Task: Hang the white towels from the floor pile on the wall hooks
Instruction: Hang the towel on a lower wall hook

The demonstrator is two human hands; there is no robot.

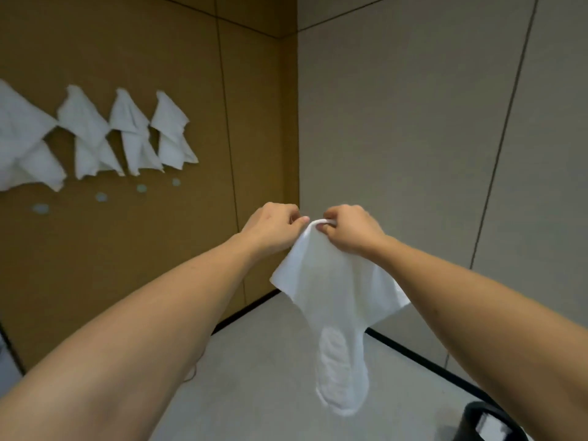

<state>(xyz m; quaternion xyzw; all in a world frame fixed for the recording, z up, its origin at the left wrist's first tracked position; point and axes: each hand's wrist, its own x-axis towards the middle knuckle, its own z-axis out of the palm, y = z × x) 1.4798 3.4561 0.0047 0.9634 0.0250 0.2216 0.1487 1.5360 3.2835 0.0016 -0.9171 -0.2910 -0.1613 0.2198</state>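
From the head camera, both bare forearms reach forward and meet in the middle of the view. The left hand (273,225) has its fingers curled, the fingertips pinching the top edge of a white towel (334,300). The right hand (349,228) is just beside it, its fingers curled round the same bunched top edge, a fold of cloth showing over the index finger. The two hands nearly touch. The towel hangs down from this grip in the air, spread into two side corners below the wrists and narrowing to a loose rounded tail low over the grey floor (254,361), apart from it.

On the brown wall (159,58) to the left, four white towels hang in a row: the hung towel at the frame edge (22,144), partly cut off, then a second hung towel (87,135), a third hung towel (132,135) and a fourth hung towel (171,135). Each drapes from its peak; the hooks themselves are hidden by cloth. Below them a row of small pale round discs (141,188) sits on the wall, too blurred to tell more.

The grey wall (413,122) meets the brown one at the corner behind the hands. A black object (486,424) shows at the lower right edge, partly cut off.

No writing, label or brand can be read anywhere
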